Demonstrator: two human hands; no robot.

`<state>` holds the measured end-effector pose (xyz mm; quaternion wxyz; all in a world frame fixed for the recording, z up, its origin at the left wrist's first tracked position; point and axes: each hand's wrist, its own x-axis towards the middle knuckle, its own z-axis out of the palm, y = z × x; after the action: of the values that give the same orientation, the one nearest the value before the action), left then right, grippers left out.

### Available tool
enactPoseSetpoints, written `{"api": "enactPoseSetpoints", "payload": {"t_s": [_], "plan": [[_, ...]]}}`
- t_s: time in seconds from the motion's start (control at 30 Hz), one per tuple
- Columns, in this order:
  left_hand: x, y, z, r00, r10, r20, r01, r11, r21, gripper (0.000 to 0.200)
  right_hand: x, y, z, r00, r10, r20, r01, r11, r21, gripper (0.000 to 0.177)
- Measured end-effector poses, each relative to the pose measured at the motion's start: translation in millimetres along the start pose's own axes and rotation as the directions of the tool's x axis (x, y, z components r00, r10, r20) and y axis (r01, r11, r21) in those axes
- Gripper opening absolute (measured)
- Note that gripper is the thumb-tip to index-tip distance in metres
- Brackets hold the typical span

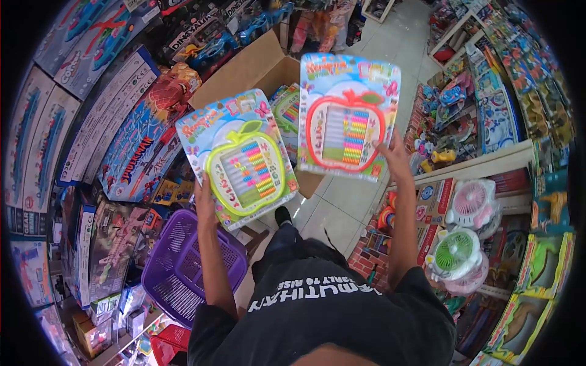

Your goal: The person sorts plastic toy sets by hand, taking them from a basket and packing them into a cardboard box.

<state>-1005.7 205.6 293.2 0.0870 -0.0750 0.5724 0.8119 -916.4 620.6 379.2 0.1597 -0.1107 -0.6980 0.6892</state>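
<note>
My left hand (205,198) is closed on the lower left edge of a carded toy abacus with a green apple-shaped frame (251,168). Rows of coloured beads show inside that frame. In my right hand (395,157) is a second carded toy abacus, its apple frame red (345,104), gripped at the right edge. Both cards face me, side by side, the red one slightly higher. Behind them stands an open cardboard box (247,66), with more of these carded toys (287,110) inside, partly hidden.
A purple plastic basket (177,268) is at lower left, with a red basket (170,343) below it. Boxed toys (125,152) line the left shelves. Wrapped toy fans (455,251) and other toys fill the right shelves. A tiled floor (332,210) runs between.
</note>
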Motion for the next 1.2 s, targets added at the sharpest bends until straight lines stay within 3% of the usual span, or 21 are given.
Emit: {"api": "enactPoseSetpoints", "payload": {"t_s": [0.07, 0.13, 0.17, 0.27, 0.37, 0.4, 0.47, 0.5, 0.57, 0.6, 0.67, 0.7, 0.8, 0.93, 1.0, 1.07, 1.17, 1.2], "plan": [[11.3, 6.3, -0.6, 1.0, 0.006, -0.015, -0.005, 1.0, 0.015, 0.044, 33.1, -17.4, 1.7, 0.994, -0.07, 0.078, 0.075, 0.996, -0.057, 0.056], [19.1, 16.4, 5.8, 0.988, 0.057, -0.145, -0.057, 0.998, 0.004, 0.043, 64.8, -30.9, 4.8, 0.976, -0.176, 0.129, 0.196, 0.967, -0.162, 0.053], [22.3, 17.6, 4.0, 0.994, 0.059, -0.088, -0.064, 0.996, -0.055, 0.041, 81.4, -34.7, 5.3, 0.975, -0.176, 0.133, 0.196, 0.968, -0.158, 0.053], [29.6, 10.5, -6.1, 0.991, 0.053, -0.125, -0.065, 0.993, -0.094, 0.039, 131.5, -34.6, 12.4, 0.953, -0.227, 0.2, 0.273, 0.93, -0.247, 0.04], [31.6, -4.4, -14.4, 0.988, 0.084, -0.13, -0.104, 0.982, -0.155, 0.043, 183.7, -29.6, 27.5, 0.856, -0.332, 0.397, 0.501, 0.724, -0.474, 0.028], [32.3, -10.4, -16.8, 0.984, 0.115, -0.134, -0.136, 0.977, -0.163, 0.046, 199.8, -28.3, 33.0, 0.853, -0.324, 0.408, 0.501, 0.729, -0.467, 0.028], [34.3, -20.0, -25.9, 0.979, 0.102, -0.178, -0.128, 0.981, -0.143, 0.048, 228.9, -24.8, 42.8, 0.822, -0.128, 0.554, 0.469, 0.703, -0.534, 0.031], [35.2, -21.3, -27.0, 0.979, 0.114, -0.169, -0.14, 0.978, -0.154, 0.048, 244.8, -16.8, 47.0, 0.816, -0.124, 0.565, 0.474, 0.704, -0.53, 0.031], [36.7, -25.4, -30.8, 0.968, 0.115, -0.224, -0.153, 0.975, -0.159, 0.048, 269.9, 5.9, 56.1, 0.694, -0.226, 0.684, 0.639, 0.632, -0.439, 0.032], [38.2, -24.1, -30.1, 0.966, 0.116, -0.231, -0.155, 0.976, -0.156, 0.048, 277.0, 4.8, 62.9, 0.69, -0.227, 0.687, 0.64, 0.635, -0.433, 0.032], [41.5, -22.2, -28.2, 0.96, 0.108, -0.258, -0.162, 0.966, -0.199, 0.051, 285.2, 1.8, 77.9, 0.59, -0.004, 0.808, 0.689, 0.524, -0.5, 0.04], [44.6, -18.7, -26.8, 0.973, 0.132, -0.191, -0.171, 0.963, -0.207, 0.054, 295.8, 11.8, 86.0, 0.549, 0.14, 0.824, 0.683, 0.494, -0.538, 0.041], [56.0, -11.0, -21.8, 0.979, 0.131, -0.156, -0.16, 0.969, -0.188, 0.054, 307.2, 44.6, 102.8, 0.472, 0.09, 0.877, 0.784, 0.413, -0.464, 0.037], [73.7, -8.4, -15.3, 0.979, 0.079, -0.189, -0.111, 0.98, -0.167, 0.053, 308.1, 75.9, 131.0, 0.407, 0.223, 0.886, 0.82, 0.338, -0.462, 0.036], [80.8, -6.0, -11.1, 0.982, 0.079, -0.172, -0.108, 0.981, -0.162, 0.052, 303.1, 90.1, 145.3, 0.382, 0.419, 0.824, 0.811, 0.275, -0.516, 0.041], [89.2, -7.2, -8.7, 0.977, 0.064, -0.203, -0.096, 0.984, -0.149, 0.049, 298.8, 121.6, 154.4, 0.381, 0.434, 0.816, 0.795, 0.297, -0.529, 0.039], [99.4, -7.2, -6.7, 0.985, 0.043, -0.165, -0.066, 0.988, -0.137, 0.047, 289.8, 145.4, 169.9, 0.415, 0.482, 0.772, 0.854, 0.086, -0.513, 0.032], [101.8, -6.8, -8.3, 0.99, 0.039, -0.132, -0.056, 0.99, -0.129, 0.047, 288.9, 154.8, 169.4, 0.416, 0.482, 0.771, 0.853, 0.087, -0.514, 0.032]]}}
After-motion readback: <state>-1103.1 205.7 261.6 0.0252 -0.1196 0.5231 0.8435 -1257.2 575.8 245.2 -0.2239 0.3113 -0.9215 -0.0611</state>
